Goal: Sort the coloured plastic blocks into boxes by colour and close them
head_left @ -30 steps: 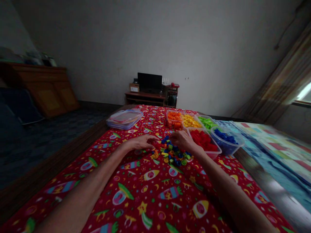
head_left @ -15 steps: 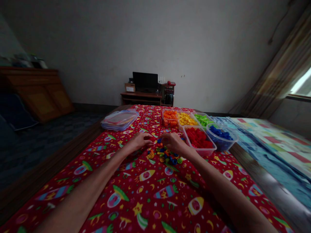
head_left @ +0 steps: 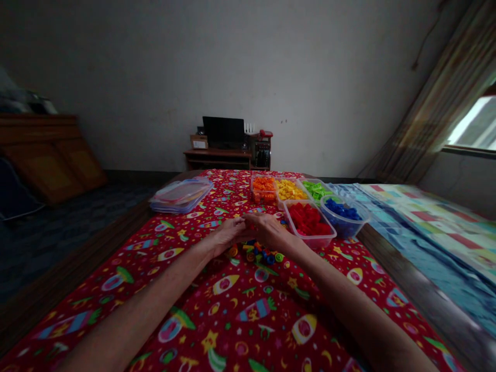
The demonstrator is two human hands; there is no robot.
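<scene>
A small heap of mixed plastic building pieces [head_left: 260, 253], in blue, yellow, orange and green, lies on the red patterned tablecloth [head_left: 217, 320]. Just above and behind the heap, my left hand [head_left: 231, 231] and my right hand [head_left: 264, 229] meet at the fingertips. The fingers of both hands are curled in, and whatever they hold is hidden. To the right of my right hand stands a clear tub of red pieces [head_left: 308, 219]. Beside it is a round tub of blue pieces [head_left: 343, 211].
Behind these stand tubs of orange pieces [head_left: 264, 184], yellow pieces [head_left: 290, 189] and green pieces [head_left: 316, 190]. Stacked plastic lids [head_left: 181, 195] lie at the table's left edge. A bed [head_left: 445, 232] adjoins the right side. A monitor [head_left: 223, 132] stands at the far wall.
My hands were apart over the heap and have come together at the fingertips, my left hand moving in toward my right. The whole view has shifted slightly.
</scene>
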